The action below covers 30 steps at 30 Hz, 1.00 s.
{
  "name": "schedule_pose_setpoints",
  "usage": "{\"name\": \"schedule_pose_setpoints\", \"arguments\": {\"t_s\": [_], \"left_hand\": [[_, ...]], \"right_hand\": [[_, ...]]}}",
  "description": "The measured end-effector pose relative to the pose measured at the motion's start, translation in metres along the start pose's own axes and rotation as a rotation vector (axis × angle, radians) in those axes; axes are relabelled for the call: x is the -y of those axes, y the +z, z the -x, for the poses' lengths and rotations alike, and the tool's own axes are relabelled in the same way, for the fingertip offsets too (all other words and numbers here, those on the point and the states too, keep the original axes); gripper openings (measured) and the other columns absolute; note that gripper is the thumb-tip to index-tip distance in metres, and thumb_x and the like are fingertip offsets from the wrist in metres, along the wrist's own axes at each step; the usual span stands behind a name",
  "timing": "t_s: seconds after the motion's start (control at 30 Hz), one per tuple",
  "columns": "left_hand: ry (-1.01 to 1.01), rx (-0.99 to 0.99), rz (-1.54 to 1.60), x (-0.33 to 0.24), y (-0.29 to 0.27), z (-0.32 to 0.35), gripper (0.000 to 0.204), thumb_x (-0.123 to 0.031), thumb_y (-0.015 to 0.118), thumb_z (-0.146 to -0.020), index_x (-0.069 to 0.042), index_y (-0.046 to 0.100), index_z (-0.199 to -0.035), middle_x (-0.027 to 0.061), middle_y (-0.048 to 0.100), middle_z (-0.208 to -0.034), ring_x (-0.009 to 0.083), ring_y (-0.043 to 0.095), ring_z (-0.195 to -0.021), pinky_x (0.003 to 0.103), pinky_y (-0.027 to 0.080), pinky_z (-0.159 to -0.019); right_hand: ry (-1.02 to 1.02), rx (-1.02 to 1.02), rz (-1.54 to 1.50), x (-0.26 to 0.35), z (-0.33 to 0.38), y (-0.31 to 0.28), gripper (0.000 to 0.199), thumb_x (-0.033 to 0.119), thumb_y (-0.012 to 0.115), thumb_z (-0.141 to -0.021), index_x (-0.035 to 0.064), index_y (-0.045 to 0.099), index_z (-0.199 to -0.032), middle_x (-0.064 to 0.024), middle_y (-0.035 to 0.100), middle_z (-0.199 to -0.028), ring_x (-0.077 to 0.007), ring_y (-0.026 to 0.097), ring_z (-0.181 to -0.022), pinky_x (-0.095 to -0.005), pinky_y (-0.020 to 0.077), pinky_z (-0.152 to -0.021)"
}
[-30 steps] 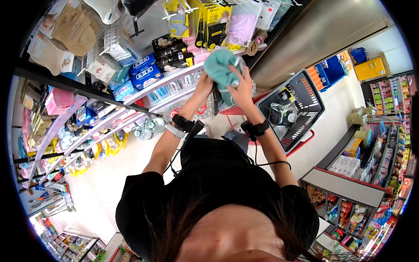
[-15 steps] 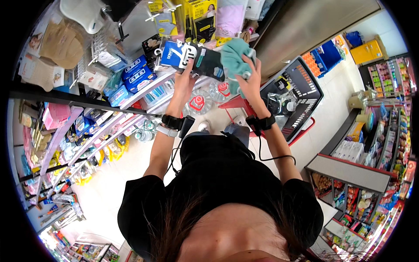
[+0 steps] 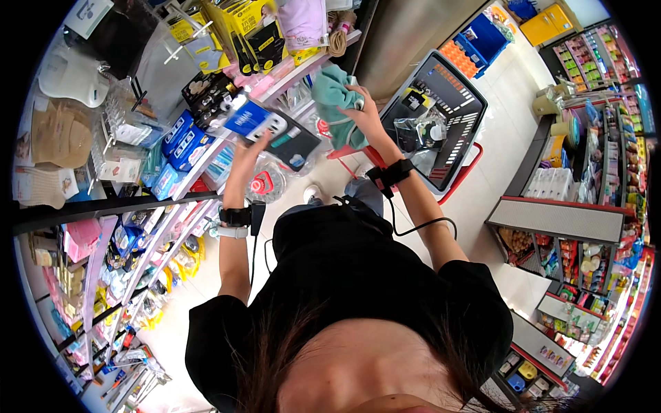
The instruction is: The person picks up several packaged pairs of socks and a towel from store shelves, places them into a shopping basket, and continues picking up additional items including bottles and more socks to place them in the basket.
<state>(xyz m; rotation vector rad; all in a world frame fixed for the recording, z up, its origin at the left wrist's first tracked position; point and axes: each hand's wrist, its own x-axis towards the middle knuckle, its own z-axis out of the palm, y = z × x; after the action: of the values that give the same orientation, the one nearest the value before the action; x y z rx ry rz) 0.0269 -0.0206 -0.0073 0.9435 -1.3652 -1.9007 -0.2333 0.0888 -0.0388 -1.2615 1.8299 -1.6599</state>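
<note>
the left hand [image 3: 249,148] is raised to the shop shelf [image 3: 206,162], its fingers closed on the lower edge of a flat boxed item in blue, white and black packaging [image 3: 272,131], which is tilted and sits just in front of the shelf edge. the right hand [image 3: 368,117] is raised beside it, fingers pinched into a soft teal folded cloth [image 3: 334,103] that hangs bunched from the grip, between the shelf and a black wire shopping basket with a red frame [image 3: 451,113]. the basket stands to the right of the right hand, apart from it, and holds a few small packaged goods. each wrist carries a black strap; a black cable runs from the right one. blue boxes [image 3: 182,138] lie on the shelf, left of the left hand.
</note>
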Motion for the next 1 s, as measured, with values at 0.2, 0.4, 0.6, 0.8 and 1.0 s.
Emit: {"name": "schedule_pose_setpoints", "arguments": {"t_s": [0.2, 0.4, 0.6, 0.8, 1.0], "left_hand": [[-0.115, 0.212, -0.086, 0.017, 0.04, -0.001, 0.038, -0.024, 0.067, -0.079, 0.0, 0.057, -0.106, 0.0043, 0.061, -0.097, 0.0114, 0.054, -0.09, 0.025, 0.042, -0.081], [0.022, 0.188, -0.127, 0.023, 0.048, -0.007, 0.043, -0.019, 0.068, -0.078, 0.001, 0.05, -0.113, 0.0054, 0.061, -0.097, 0.0117, 0.056, -0.088, 0.026, 0.044, -0.079], [0.089, 0.028, -0.407, 0.022, 0.046, -0.014, 0.047, -0.02, 0.073, -0.071, 0.002, 0.053, -0.108, 0.0099, 0.063, -0.093, 0.0145, 0.059, -0.083, 0.029, 0.047, -0.074], [0.21, 0.034, -0.386, 0.018, 0.042, -0.006, 0.048, -0.024, 0.073, -0.07, -0.001, 0.053, -0.107, 0.0107, 0.063, -0.09, 0.0164, 0.06, -0.083, 0.029, 0.046, -0.075], [0.153, -0.219, -0.515, 0.01, 0.022, 0.014, 0.06, -0.03, 0.077, -0.066, 0.0, 0.048, -0.11, 0.0142, 0.06, -0.095, 0.0194, 0.058, -0.086, 0.03, 0.045, -0.077]], "right_hand": [[0.527, 0.343, -0.722, 0.046, 0.025, 0.028, 0.042, 0.017, 0.061, -0.081, 0.003, 0.048, -0.119, -0.0029, 0.058, -0.103, -0.0113, 0.053, -0.091, -0.0243, 0.0414, -0.081], [0.553, 0.286, -0.533, 0.031, 0.036, 0.03, 0.045, 0.023, 0.055, -0.086, 0.0007, 0.041, -0.122, -0.0096, 0.048, -0.116, -0.0187, 0.047, -0.106, -0.0294, 0.0355, -0.092], [0.101, 0.151, -0.261, 0.047, 0.016, 0.018, 0.045, 0.02, 0.057, -0.085, 0.0037, 0.042, -0.124, -0.0086, 0.045, -0.115, -0.0184, 0.042, -0.111, -0.0328, 0.0329, -0.094], [0.025, 0.17, -0.016, 0.045, -0.001, 0.041, 0.034, 0.018, 0.073, -0.069, 0.0028, 0.06, -0.096, -0.0082, 0.052, -0.102, -0.0181, 0.052, -0.088, -0.0273, 0.0432, -0.069], [-0.022, 0.146, -0.349, 0.067, -0.037, 0.082, 0.024, 0.004, 0.063, -0.079, -0.0013, 0.056, -0.101, -0.005, 0.053, -0.099, -0.011, 0.055, -0.086, -0.023, 0.0454, -0.072]]}}
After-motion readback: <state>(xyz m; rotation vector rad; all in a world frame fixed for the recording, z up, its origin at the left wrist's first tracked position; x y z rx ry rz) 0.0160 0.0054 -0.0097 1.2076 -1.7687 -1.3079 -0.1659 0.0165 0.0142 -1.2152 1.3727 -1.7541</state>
